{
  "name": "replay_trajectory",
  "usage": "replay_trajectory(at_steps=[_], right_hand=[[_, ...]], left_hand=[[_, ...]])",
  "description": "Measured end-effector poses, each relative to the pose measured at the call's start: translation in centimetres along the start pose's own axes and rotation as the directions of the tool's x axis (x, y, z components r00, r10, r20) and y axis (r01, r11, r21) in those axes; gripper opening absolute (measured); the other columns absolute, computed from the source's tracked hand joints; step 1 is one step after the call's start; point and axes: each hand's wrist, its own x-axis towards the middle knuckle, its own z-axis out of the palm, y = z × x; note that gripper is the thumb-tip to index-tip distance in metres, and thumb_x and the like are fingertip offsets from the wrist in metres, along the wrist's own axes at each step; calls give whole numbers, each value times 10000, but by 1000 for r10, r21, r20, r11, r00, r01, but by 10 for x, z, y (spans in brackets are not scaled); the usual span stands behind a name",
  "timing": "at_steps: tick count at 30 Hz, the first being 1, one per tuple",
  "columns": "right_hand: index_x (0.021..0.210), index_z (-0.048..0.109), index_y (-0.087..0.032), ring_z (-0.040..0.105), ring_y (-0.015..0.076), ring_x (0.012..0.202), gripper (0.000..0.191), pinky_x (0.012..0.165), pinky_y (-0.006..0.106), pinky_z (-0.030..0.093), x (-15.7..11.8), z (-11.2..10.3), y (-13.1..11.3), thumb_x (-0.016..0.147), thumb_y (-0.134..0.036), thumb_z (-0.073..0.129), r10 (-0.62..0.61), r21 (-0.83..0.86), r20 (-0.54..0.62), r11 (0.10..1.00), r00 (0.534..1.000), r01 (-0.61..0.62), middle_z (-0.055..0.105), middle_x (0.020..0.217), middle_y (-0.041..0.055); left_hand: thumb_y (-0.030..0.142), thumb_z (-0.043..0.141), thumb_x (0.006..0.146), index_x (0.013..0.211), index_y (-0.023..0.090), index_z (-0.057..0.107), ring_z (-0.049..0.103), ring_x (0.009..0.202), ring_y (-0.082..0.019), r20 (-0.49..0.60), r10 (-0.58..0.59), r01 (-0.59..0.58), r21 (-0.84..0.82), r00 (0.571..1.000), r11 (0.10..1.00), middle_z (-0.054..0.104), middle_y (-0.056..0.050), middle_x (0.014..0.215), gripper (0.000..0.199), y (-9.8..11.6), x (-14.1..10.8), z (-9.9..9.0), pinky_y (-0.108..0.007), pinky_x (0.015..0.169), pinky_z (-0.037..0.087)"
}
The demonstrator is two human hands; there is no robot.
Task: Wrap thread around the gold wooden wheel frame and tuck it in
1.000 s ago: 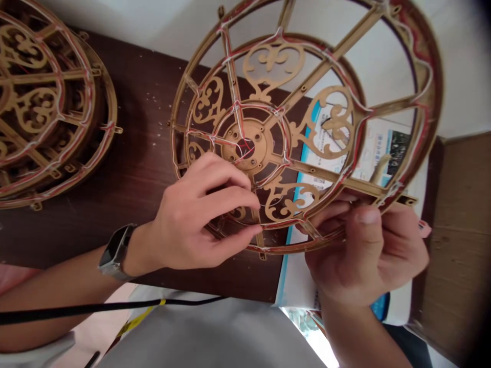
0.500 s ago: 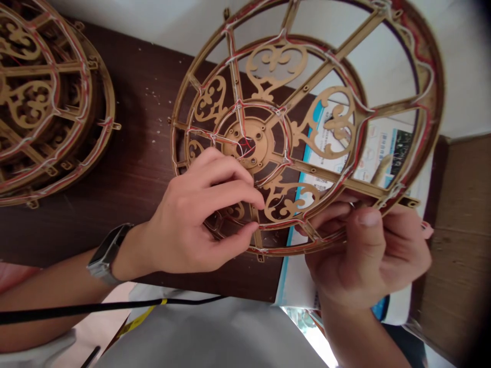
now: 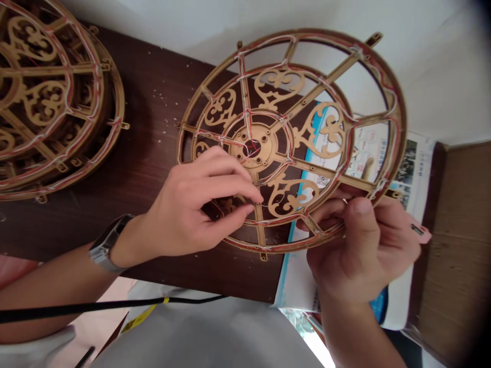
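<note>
A round gold frame [image 3: 347,120] with spokes, scroll ornaments and red and white wires along its rings is held up, tilted, above the table. My right hand [image 3: 360,250] grips its lower right rim, with the thumb on top. At the lower left of the frame is my left hand [image 3: 207,202], its fingers curled over the spokes and thumb near the fingertips; whether a thin wire lies between them is too small to tell. Loose wire ends [image 3: 252,148] show in the frame's centre hole.
A stack of similar gold frames [image 3: 111,102] stands on the dark table [image 3: 153,153] at the left. Printed sheets or a box [image 3: 295,276] lie under the held frame. Cardboard [image 3: 456,245] stands at the right, and a black cable [image 3: 95,306] crosses in front.
The held frame has tipped away and lower, its upper right rim now farther from the camera. My right hand has moved slightly left and up with it. My left hand stays at the same spokes.
</note>
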Motion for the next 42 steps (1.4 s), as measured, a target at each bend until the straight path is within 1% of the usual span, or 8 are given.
replay_trajectory(at_steps=[4, 10, 13, 18, 21, 31, 37, 42], right_hand=[[863, 759, -190, 683, 168, 477, 123, 430, 279, 542, 0, 0, 0, 980, -216, 789, 3, 3, 5, 1000, 1000, -3, 769, 711, -7], [864, 762, -182, 690, 180, 478, 128, 443, 284, 554, -1, -1, -1, 985, -212, 789, 11, 1, 10, 1000, 1000, -11, 752, 674, -2], [877, 773, -182, 692, 169, 480, 114, 442, 288, 560, 0, -1, 0, 982, -218, 794, 19, 19, 8, 1000, 1000, -19, 791, 762, 10], [846, 756, -178, 689, 160, 484, 135, 439, 278, 554, 1, 0, 0, 975, -198, 790, 6, 25, 9, 1000, 1000, -6, 781, 752, 5], [748, 692, -188, 680, 146, 476, 242, 433, 263, 545, 1, 1, -2, 962, -193, 805, 6, 31, 3, 1000, 1000, -6, 758, 725, -5], [644, 519, -210, 672, 152, 473, 424, 436, 247, 525, 1, 2, -3, 933, -218, 829, -1, -13, -11, 1000, 1000, 1, 659, 589, -39], [803, 727, -204, 631, 136, 468, 204, 418, 263, 486, -3, 4, -7, 978, -266, 812, -22, -47, -17, 999, 1000, 21, 745, 703, -11], [717, 682, -205, 628, 150, 460, 279, 434, 276, 485, -4, 4, -10, 961, -244, 812, -48, -66, -18, 997, 999, 47, 711, 632, -11]], left_hand=[[222, 817, 990, 1021, 268, 786, 705, 935, -205, 1, 12, -12, 5, 1000, 1000, 783, -26, 1006, 64, -1, 0, -2, -437, 897, 598], [319, 878, 959, 1041, 277, 775, 697, 953, -225, -1, 12, -12, 24, 1000, 1000, 777, -34, 1007, 138, -1, -1, 0, -445, 892, 602], [355, 865, 974, 1034, 276, 768, 694, 943, -223, -2, 26, -25, 36, 1000, 999, 776, -35, 1012, 140, 0, -2, 1, -447, 891, 596], [249, 880, 930, 1011, 258, 751, 682, 943, -217, -3, -12, 12, 7, 1000, 1000, 769, -24, 997, 153, 3, -1, 2, -440, 888, 566], [199, 861, 902, 991, 254, 744, 663, 908, -211, 12, -46, 46, 0, 999, 999, 759, -14, 984, 157, 5, 0, 1, -444, 871, 543], [216, 869, 913, 976, 265, 735, 674, 919, -224, 43, -54, 53, 21, 998, 998, 760, -10, 990, 156, 6, 3, -3, -439, 844, 556], [205, 869, 908, 981, 248, 728, 672, 897, -212, 40, -25, 25, 4, 999, 1000, 767, -18, 985, 164, 9, 3, -3, -430, 817, 568], [224, 816, 946, 990, 256, 711, 671, 893, -222, 45, 16, -19, 49, 999, 999, 768, -27, 976, 119, 9, 2, -2, -436, 798, 576]])
